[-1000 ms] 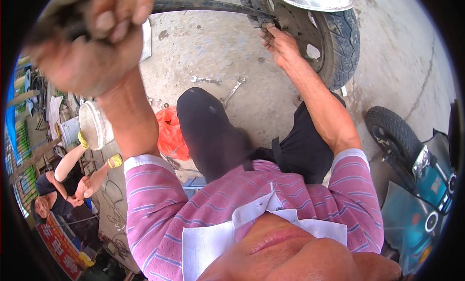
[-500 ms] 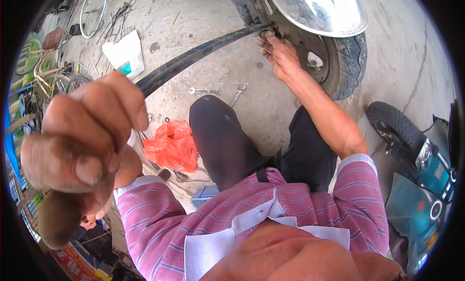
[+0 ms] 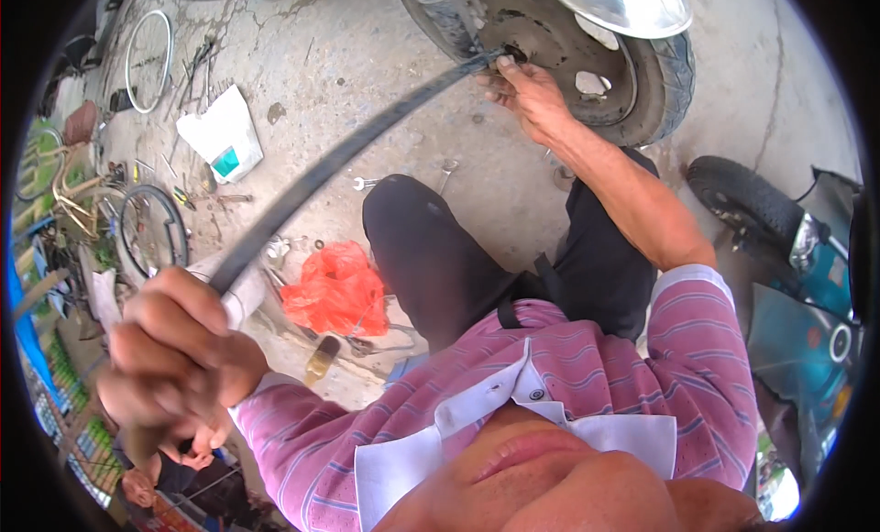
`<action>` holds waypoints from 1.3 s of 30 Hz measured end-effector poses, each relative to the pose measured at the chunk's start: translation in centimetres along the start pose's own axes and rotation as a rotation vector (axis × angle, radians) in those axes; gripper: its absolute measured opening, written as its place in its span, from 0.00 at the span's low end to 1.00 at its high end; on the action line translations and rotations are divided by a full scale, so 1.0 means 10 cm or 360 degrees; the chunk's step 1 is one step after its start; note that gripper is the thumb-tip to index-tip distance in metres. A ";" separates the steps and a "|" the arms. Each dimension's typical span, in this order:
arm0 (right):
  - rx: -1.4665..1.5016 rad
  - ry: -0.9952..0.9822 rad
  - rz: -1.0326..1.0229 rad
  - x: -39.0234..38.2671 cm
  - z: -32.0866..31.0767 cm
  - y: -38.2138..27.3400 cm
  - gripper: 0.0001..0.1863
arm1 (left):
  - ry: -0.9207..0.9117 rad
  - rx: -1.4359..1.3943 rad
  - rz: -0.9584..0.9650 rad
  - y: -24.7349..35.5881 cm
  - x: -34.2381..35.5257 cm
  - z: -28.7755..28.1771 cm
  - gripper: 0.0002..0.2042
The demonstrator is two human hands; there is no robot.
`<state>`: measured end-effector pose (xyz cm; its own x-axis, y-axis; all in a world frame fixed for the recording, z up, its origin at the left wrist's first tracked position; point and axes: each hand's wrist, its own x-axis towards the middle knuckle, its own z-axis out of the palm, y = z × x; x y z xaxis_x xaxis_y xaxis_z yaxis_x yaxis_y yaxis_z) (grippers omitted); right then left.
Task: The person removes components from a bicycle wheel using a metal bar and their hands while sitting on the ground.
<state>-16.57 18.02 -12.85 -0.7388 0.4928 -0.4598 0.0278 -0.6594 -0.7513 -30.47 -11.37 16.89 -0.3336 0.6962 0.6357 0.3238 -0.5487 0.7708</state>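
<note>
The left hand (image 3: 174, 349) is far to the left of the wheel (image 3: 555, 65) and on its near side, with all its fingers folded around one end of the dark bar (image 3: 348, 147); the outer part of this hand is a little blurred. The bar runs from there across the floor (image 3: 422, 133), above it, up to the middle of the wheel, where its other end meets the dark opening. The right hand (image 3: 533, 97) is just at the near side of the wheel, half closed, the thumb and forefinger at this far end of the bar; whether they grip it or only rest on it, I cannot tell. Over the upper right of the wheel is the silver cover (image 3: 632, 5). On the near side of the wheel, toward the left, lie two wrenches (image 3: 449, 168), and farther that way the red bag (image 3: 335, 289). Well to the left of the wheel lies the white bag (image 3: 220, 129), which bears the teal patch (image 3: 225, 162); any writing on it is too small to read. Beyond it from the wheel lies the pale ring (image 3: 148, 60). To the right of the wheel and nearer stands the teal motorbike (image 3: 793, 321), with a small reddish mark that I cannot read. Farthest from the wheel, at lower left, another person (image 3: 194, 451) is partly visible.
</note>
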 end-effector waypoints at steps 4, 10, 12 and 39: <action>0.0066 0.0022 -0.0006 -0.02 -0.10 -0.05 0.10 | -0.0164 0.0180 0.0008 0.03 0.16 0.07 0.15; 0.0001 0.0017 -0.0088 0.04 -0.04 0.02 0.10 | -0.0238 0.0170 0.0285 -0.01 0.22 0.32 0.15; -0.0005 0.0038 -0.0110 0.06 -0.08 0.08 0.10 | -0.0132 0.0202 0.0490 -0.05 0.31 0.57 0.15; 0.0151 0.0218 -0.0234 0.06 0.05 0.15 0.09 | -0.0216 -0.0105 0.0207 -0.82 1.16 0.85 0.24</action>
<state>-17.30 17.05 -14.05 -0.6319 0.6556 -0.4134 -0.1418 -0.6221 -0.7700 -29.43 5.15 17.60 -0.1686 0.6712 0.7219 0.2958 -0.6641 0.6866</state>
